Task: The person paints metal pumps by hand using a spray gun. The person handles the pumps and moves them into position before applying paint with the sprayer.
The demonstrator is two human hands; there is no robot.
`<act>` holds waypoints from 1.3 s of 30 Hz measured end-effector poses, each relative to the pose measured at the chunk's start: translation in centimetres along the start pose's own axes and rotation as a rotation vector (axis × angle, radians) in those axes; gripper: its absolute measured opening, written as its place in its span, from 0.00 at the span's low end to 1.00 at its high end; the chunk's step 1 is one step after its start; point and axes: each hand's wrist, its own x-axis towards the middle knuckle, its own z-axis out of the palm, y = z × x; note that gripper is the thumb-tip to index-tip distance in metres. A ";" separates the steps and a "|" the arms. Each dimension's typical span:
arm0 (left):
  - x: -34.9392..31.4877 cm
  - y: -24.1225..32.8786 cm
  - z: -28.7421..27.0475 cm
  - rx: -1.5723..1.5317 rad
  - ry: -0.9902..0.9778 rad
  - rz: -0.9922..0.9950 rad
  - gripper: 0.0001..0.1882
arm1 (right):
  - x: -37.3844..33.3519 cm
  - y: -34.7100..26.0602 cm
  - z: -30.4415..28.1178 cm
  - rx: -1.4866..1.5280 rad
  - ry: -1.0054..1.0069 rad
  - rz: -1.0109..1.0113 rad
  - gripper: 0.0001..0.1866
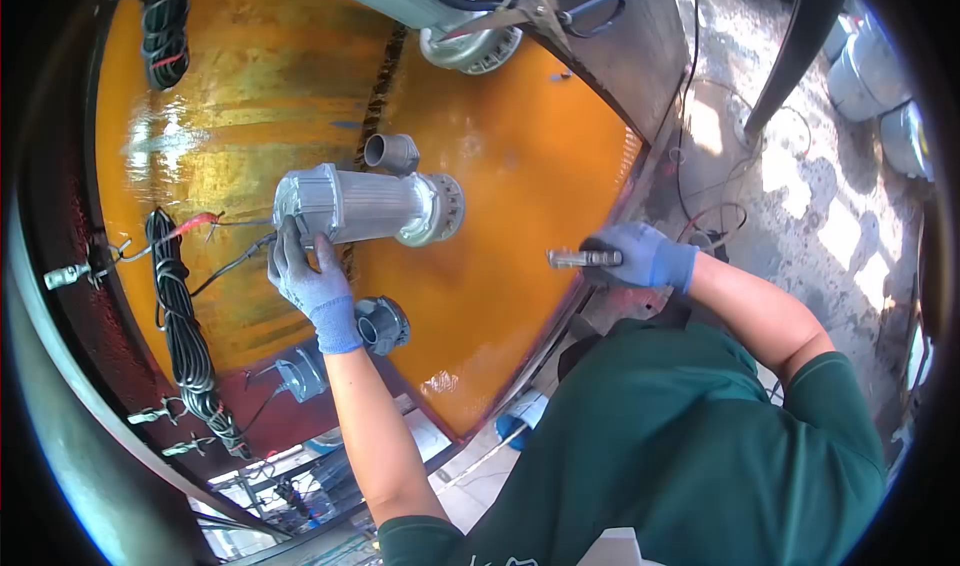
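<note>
A silver submersible pump [365, 206] lies on its side on the orange, glossy tabletop. My left hand [308, 271], in a grey-blue glove, rests against the pump's left end near its cable, fingers stretched and apart. Off the table's right edge, my gloved right hand [635, 254] is closed around a short, flat metal tool [583, 259] whose exact kind I cannot make out. It points left, apart from the pump. A grey pipe elbow [392, 153] sits just behind the pump. Another grey pipe fitting [382, 326] stands close to my left wrist.
A second silver pump [470, 49] lies at the back, with scissors [515, 14] above it. Bundled black cable [185, 326] runs along the left side, and another coil [165, 36] lies farther back. White buckets [868, 76] stand on the floor [790, 196] at right.
</note>
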 end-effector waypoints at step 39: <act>-2.0 -10.2 1.2 -0.427 -0.118 -0.440 0.28 | 1.5 1.7 0.6 0.014 0.123 0.040 0.16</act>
